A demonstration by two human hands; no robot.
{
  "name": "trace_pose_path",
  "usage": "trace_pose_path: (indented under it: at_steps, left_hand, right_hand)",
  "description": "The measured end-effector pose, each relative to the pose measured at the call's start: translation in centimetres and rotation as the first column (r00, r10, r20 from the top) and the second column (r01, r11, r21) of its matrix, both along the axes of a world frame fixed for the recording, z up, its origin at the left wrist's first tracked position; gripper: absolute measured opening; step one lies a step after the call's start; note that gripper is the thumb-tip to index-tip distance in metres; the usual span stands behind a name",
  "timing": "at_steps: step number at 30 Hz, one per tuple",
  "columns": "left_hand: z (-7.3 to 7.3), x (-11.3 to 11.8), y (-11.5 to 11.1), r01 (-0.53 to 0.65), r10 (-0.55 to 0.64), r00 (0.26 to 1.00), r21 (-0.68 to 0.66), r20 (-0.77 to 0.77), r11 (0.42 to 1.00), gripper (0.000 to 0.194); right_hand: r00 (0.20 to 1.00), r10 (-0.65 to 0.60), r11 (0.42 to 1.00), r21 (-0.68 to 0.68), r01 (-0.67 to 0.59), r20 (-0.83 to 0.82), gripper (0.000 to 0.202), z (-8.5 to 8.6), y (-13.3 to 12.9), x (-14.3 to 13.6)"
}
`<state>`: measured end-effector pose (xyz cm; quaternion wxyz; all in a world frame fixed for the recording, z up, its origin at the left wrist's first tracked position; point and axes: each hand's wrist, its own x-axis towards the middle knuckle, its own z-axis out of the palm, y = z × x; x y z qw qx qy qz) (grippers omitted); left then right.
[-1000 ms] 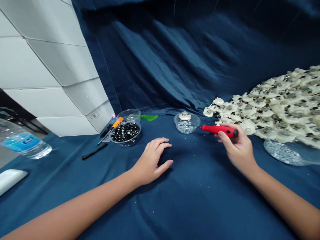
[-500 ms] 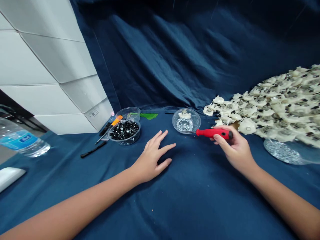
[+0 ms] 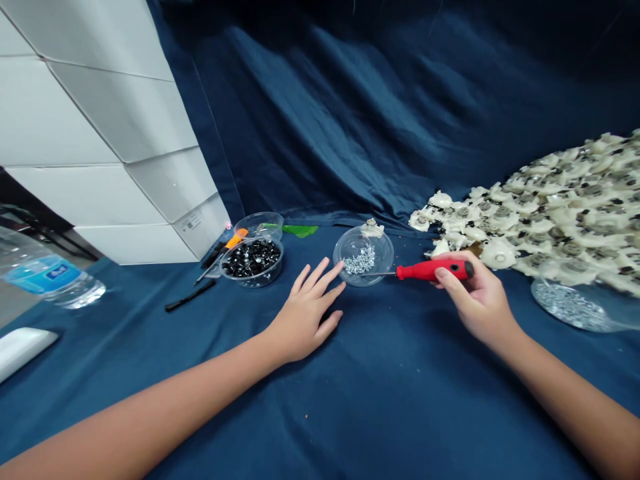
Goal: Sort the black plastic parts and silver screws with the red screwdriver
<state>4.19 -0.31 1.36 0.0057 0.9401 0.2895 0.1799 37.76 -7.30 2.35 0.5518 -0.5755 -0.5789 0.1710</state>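
My right hand (image 3: 475, 293) is closed around the red handle of a screwdriver (image 3: 433, 269), its thin shaft pointing left over a clear round dish (image 3: 384, 257). Small silver screws (image 3: 360, 260) are heaped toward the left side of that dish. A whitish plastic part (image 3: 373, 229) shows at the dish's far rim; whether it lies inside or behind, I cannot tell. My left hand (image 3: 307, 313) is open, palm down and fingers spread, with its fingertips at the dish's near left edge.
A clear tub of small black pieces (image 3: 253, 260) stands left, near a thin black tool (image 3: 190, 295). White boxes (image 3: 100, 193) and a water bottle (image 3: 50, 273) are farther left. On the right are many piled whitish parts (image 3: 550, 213) and another container of silver screws (image 3: 570, 305).
The dish has shifted slightly left and nearer to me, and its screws have slid into a heap on the left. The whitish part now shows at the far rim. The screwdriver stays in my right hand.
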Motion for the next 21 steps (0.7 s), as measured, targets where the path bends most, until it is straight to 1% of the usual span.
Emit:
trace_pose_path:
  at_steps: [4, 8, 12, 16, 18, 21]
  left_hand:
    - [0.0, 0.0, 0.1, -0.019, 0.019, 0.999, 0.018, -0.025, 1.000, 0.060]
    - [0.0, 0.0, 0.2, -0.013, 0.013, 0.999, 0.022, -0.030, 1.000, 0.065]
    - [0.1, 0.1, 0.3, 0.028, -0.027, 0.999, 0.024, -0.037, 0.999, 0.063]
    - [0.3, 0.1, 0.2, 0.055, -0.053, 0.998, 0.048, -0.040, 0.997, 0.056]
    - [0.5, 0.1, 0.1, 0.069, -0.067, 0.997, 0.065, -0.045, 0.995, 0.053]
    - [0.6, 0.2, -0.1, 0.067, -0.062, 0.996, 0.073, -0.070, 0.995, 0.055]
  right_hand:
    - [1.000, -0.020, 1.000, 0.005, 0.020, 0.013, 0.032, 0.0, -0.1, -0.1]
    - [0.999, -0.026, 1.000, 0.006, 0.026, 0.030, 0.033, -0.1, -0.2, -0.3]
    - [0.997, -0.035, 0.999, 0.010, 0.035, 0.063, 0.033, -0.3, -0.2, -0.3]
    - [0.995, -0.023, 0.999, 0.027, 0.020, 0.102, 0.030, -0.5, -0.3, -0.4]
    - [0.994, -0.004, 1.000, 0.015, 0.002, 0.111, 0.030, -0.7, -0.3, -0.4]
    - [0.995, 0.023, 0.999, -0.024, -0.021, 0.102, 0.032, -1.0, -0.3, -0.7]
